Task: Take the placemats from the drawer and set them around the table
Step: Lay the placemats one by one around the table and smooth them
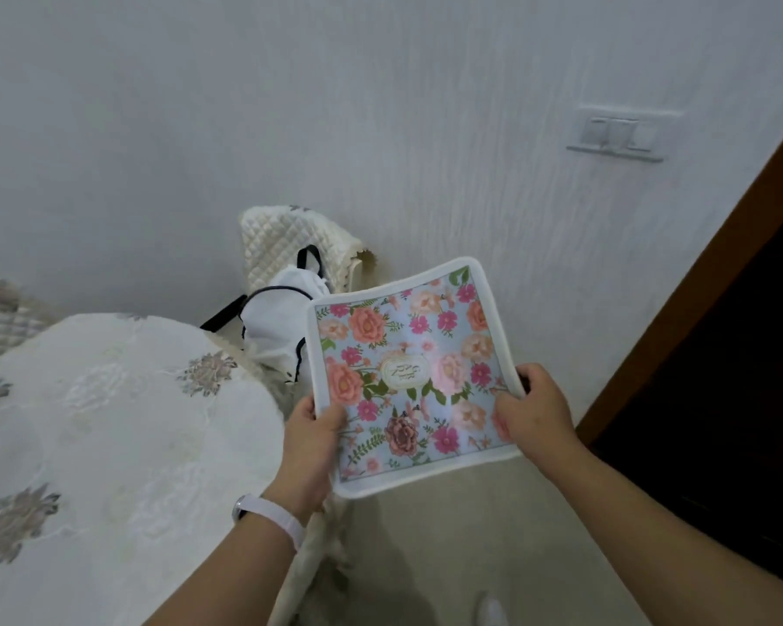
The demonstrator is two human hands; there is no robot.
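Two hands hold one placemat [407,354] in the air, just right of the desk [109,422]. The left hand [310,449] pinches its left edge, thumb on top. The right hand [534,413] grips its right edge with fingers curled around. The mat is square and slightly bent, with pink flowers on pale blue and a white border.

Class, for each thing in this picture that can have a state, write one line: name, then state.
placemat, held off the table, flower side up, slightly bowed
left hand, grips the placemat's left edge
right hand, grips its right edge
table, covered with a cream cloth
white bag, slumped against the chair
chair, draped with a quilted cover
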